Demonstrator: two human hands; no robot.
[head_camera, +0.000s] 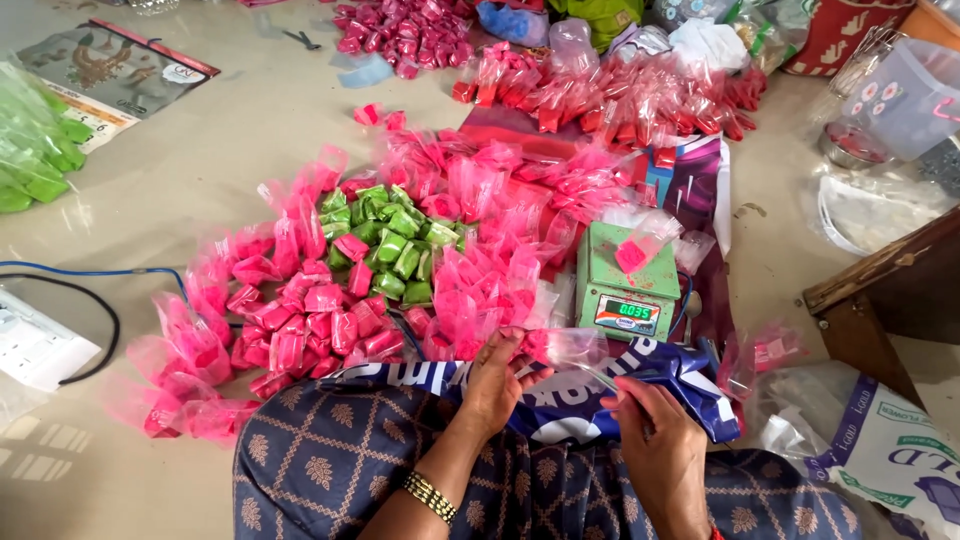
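So the person is sitting on the floor (180, 170) with a blue patterned cloth over the lap. The left hand (495, 385) has its grip closed on one end of a small clear plastic packet (570, 347) with a bit of pink in it, held just above the lap, near the scale. The right hand (655, 440) is just right of it, fingers pinched narrow at the packet's other end, though I can't tell exactly what it's pinching. There's a gold bangle (430, 496) on the left wrist.

Just past the hands sits a small green scale (625, 285) with one pink packet (632, 255) lying on its top. To the left of that is a big spread of pink packets (300, 320) with a clump of green packets (390, 250) in the middle. More red-pink ones (610, 95) are heaped farther back. A white power strip (35, 345) lies at the far left.
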